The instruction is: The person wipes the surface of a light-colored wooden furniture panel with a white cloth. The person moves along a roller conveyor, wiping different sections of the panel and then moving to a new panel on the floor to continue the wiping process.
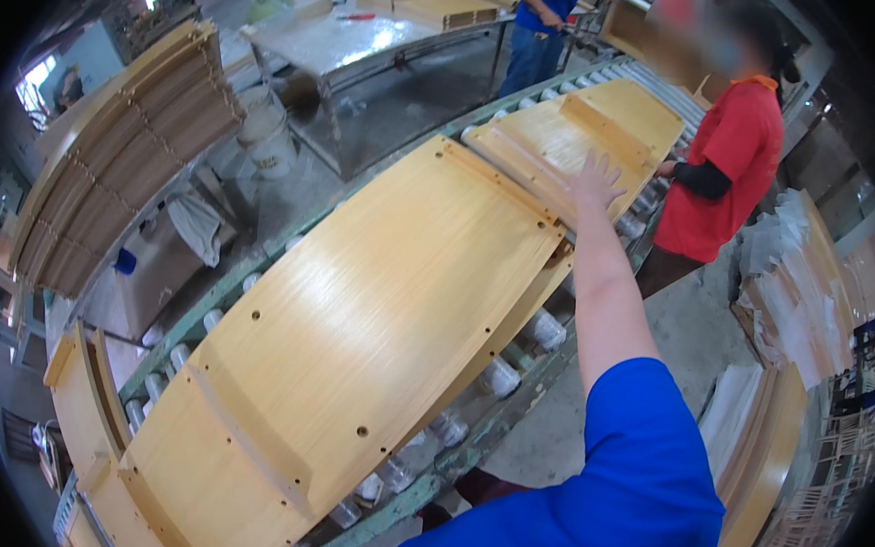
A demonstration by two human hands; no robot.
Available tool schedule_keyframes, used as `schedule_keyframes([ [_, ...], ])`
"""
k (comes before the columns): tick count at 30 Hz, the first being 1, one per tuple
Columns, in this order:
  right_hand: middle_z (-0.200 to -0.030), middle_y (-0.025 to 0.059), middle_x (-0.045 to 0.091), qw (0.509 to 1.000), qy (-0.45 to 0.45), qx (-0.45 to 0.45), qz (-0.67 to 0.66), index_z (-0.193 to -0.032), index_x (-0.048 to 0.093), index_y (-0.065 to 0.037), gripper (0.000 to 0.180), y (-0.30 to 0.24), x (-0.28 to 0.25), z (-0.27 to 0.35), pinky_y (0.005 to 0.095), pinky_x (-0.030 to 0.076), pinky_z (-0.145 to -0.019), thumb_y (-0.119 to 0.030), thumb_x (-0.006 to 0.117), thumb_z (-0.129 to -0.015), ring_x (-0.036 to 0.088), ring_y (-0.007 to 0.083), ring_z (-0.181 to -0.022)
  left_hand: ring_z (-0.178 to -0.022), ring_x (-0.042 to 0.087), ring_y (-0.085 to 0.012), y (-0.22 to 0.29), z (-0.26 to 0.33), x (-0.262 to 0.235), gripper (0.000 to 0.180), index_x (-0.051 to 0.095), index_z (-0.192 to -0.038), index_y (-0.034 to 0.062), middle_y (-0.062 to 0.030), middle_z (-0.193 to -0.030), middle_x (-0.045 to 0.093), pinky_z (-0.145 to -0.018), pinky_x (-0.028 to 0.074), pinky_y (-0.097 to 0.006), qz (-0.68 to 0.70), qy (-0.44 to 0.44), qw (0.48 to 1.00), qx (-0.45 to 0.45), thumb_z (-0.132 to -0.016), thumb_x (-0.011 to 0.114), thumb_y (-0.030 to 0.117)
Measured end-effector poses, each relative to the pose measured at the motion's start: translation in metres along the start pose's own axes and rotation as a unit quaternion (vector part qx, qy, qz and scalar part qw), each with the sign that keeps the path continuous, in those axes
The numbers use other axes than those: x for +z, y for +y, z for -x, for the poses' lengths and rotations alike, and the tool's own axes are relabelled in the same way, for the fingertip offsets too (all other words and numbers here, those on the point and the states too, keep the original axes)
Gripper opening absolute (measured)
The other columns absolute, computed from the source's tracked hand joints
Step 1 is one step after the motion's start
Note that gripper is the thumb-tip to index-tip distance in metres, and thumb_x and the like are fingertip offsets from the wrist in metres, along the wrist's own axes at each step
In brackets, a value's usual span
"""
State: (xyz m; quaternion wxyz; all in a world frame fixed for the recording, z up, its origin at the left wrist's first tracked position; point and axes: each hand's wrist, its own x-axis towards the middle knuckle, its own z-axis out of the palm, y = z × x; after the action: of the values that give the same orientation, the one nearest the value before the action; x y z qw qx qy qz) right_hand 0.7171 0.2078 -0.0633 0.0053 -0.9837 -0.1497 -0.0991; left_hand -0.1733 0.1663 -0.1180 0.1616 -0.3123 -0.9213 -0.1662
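Note:
My right hand (596, 179) is stretched far forward, palm down with the fingers spread, and holds nothing. It is over the near edge of a farther wooden panel (536, 129); whether it touches that panel I cannot tell. Closer to me lies a long, light wooden panel (356, 299) with curved sides, several round holes and a raised cross strip (237, 432) towards its lower left end. Another board (498, 347) shows beneath its right edge. My left hand is out of the picture.
The panels rest on a roller conveyor (501, 378) with a green frame. A person in a red shirt (730, 161) stands at its right side, another in blue (545, 29) beyond it. Stacked curved boards (129, 154) stand left, wrapped boards (797, 286) right. Behind is a metal-topped table (361, 43).

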Motion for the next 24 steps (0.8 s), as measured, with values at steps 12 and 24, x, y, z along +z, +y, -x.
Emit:
schedule_keyframes([
  [12,-0.111,0.0127,0.052,0.849,0.031,-0.244,-0.468,-0.12,0.047,-0.002,0.042,0.031,0.083,0.27,0.034,0.046,-0.078,-0.021,0.057,-0.084,0.054,0.0237,-0.095,-0.064,0.063,-0.0289,-0.063,-0.018,-0.014,0.037,0.068,-0.088,0.0053,-0.0148,-0.075,0.066,-0.054,0.051,-0.04,-0.05,-0.015,0.999,-0.009,-0.079,0.06,0.04],
  [24,-0.117,0.0179,0.051,0.434,-0.51,0.19,-0.718,-0.127,0.036,0.001,0.063,0.043,0.07,0.338,0.042,0.044,-0.09,-0.041,0.058,-0.085,0.052,0.0308,-0.108,-0.074,0.061,-0.0261,-0.115,0.052,0.006,0.039,0.059,-0.091,-0.0067,-0.017,-0.087,0.064,-0.063,0.05,-0.039,0.505,0.067,0.819,-0.264,-0.087,0.059,0.032],
])
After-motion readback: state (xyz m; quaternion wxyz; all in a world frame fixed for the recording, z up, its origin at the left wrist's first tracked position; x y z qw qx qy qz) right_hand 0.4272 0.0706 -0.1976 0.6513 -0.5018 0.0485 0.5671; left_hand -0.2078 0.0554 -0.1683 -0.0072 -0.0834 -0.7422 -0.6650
